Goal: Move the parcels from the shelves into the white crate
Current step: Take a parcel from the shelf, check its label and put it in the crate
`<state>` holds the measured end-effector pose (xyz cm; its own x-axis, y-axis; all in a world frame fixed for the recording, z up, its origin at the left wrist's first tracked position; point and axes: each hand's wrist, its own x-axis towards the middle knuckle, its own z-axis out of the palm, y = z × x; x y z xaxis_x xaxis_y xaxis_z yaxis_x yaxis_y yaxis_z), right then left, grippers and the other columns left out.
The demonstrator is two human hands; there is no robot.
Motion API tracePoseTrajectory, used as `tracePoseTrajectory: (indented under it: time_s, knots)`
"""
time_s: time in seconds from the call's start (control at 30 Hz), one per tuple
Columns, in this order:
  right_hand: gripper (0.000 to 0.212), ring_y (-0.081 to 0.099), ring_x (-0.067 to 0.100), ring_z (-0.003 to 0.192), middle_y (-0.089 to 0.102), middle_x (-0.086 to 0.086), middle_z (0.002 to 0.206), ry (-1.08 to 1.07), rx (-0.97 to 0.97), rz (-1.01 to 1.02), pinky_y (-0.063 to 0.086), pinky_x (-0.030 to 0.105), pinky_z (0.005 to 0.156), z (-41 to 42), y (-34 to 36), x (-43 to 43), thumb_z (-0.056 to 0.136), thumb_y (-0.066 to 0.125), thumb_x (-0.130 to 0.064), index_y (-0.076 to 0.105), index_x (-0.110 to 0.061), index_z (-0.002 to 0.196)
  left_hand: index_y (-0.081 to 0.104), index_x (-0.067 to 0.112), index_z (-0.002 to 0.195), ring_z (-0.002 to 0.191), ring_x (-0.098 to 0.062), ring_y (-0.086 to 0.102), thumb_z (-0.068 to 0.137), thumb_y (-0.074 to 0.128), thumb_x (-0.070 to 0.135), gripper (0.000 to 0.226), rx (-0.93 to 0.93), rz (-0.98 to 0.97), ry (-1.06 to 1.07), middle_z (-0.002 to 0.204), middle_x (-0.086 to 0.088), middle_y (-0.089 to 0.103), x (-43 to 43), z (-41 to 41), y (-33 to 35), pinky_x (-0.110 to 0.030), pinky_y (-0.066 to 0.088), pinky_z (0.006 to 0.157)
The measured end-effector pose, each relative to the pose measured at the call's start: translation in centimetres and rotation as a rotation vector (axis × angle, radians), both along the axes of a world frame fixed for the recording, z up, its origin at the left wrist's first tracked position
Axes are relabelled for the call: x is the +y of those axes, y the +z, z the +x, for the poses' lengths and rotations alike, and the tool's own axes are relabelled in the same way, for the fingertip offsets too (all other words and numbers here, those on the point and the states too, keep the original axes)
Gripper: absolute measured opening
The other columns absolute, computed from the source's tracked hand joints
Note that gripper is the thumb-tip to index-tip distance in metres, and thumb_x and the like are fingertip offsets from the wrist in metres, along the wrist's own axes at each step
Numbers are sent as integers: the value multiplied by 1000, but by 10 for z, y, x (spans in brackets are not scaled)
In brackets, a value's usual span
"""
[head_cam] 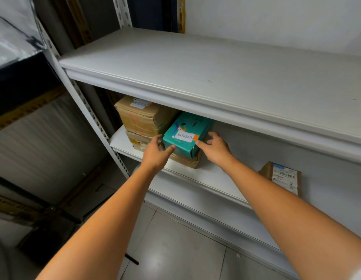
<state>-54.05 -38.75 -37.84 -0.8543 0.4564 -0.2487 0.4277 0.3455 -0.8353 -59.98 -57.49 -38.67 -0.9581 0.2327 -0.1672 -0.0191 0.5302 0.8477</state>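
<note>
lower shelf: teal parcel atop flat brown box; stacked brown cartons just left; labelled brown parcel well to the right | left hand and right hand each clasp one side of teal parcel, thumbs on its front edge | white metal rack, upper shelf above, grey tiled floor below

Only one bit was actually readable: the white label on the teal box said 超期滞留. The sticker on the brown box had characters too, but they were too blurry. The shipping label on the brown parcel showed barcodes, with print way too tiny to read.
</note>
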Motion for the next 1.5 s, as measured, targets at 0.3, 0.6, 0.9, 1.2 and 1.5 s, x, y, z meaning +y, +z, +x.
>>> tracePoseTrajectory:
  time_s: [0.3, 0.6, 0.9, 1.2, 1.5]
  knots:
    - [61, 65, 25, 109, 63, 4, 126, -118, 83, -252, 58, 48, 89, -34, -20, -14, 87, 73, -20, 43, -26, 139, 37, 16, 146, 121, -22, 57, 88, 73, 31, 70, -14, 138, -37, 138, -8, 55, 6, -18, -19, -45, 52, 100]
    - [76, 62, 26, 115, 58, 6, 134, -131, 73, -353, 57, 50, 90, -11, -22, -19, 89, 67, -2, 30, -26, 151, 42, 12, 129, 109, -15, 58, 88, 72, 18, 51, -127, 262, -42, 122, -1, 56, 2, 5, -18, -18, 54, 76]
    - [78, 63, 22, 110, 58, -2, 121, -19, -12, -428, 58, 41, 87, 64, -5, -8, 88, 65, 6, 31, -23, 151, 43, 25, 142, 98, -9, 60, 86, 75, 17, 66, -180, 229, -7, 117, -1, 55, 2, 87, -2, -20, 56, 67]
    - [77, 60, 14, 100, 54, -5, 114, 255, -76, -392, 57, 23, 60, 161, 21, 0, 85, 66, 8, 35, -25, 148, 45, 21, 128, 102, -16, 67, 86, 75, 15, 52, -148, 259, 248, 120, 1, 58, 10, 219, 24, -37, 62, 78]
    - [93, 61, 24, 111, 47, 4, 140, 648, 13, -290, 61, 29, 65, 231, 80, -48, 83, 66, 12, 23, -31, 153, 39, 39, 140, 101, -16, 66, 81, 80, 18, 75, -2, 172, 474, 113, 1, 58, -42, 329, 76, -35, 60, 82]
